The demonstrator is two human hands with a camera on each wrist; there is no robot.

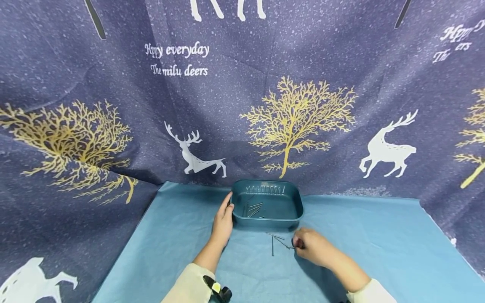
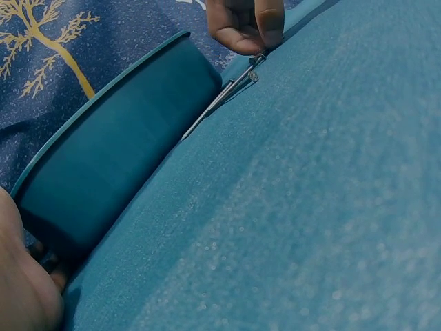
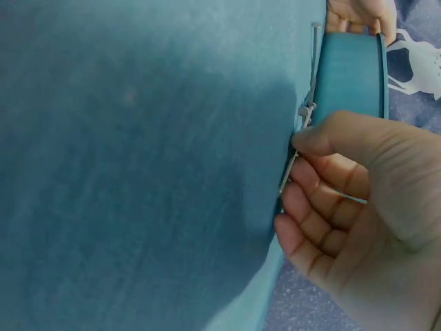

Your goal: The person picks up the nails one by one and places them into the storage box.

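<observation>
A dark teal plastic tray point(image 1: 267, 223) stands at the back of the cloth, with several nails point(image 1: 255, 207) lying in its left half. My left hand point(image 1: 222, 221) rests against the tray's left end, its fingers stretched along the wall. In front of the tray, my right hand point(image 1: 312, 248) pinches a steel nail point(image 3: 292, 165) between thumb and fingertips, low over the cloth. Just left of those fingertips lie more loose nails, among them one pointing toward me point(image 1: 273, 246). The left wrist view shows nail shafts and a flat head point(image 2: 253, 76) close below the right fingers.
Light blue cloth point(image 1: 182, 235) covers the work surface. Behind it hangs a dark blue curtain point(image 1: 235, 105) printed with deer and yellow trees, its lower edge close behind the tray. A black strap with a small device point(image 1: 217, 288) sits on the left sleeve.
</observation>
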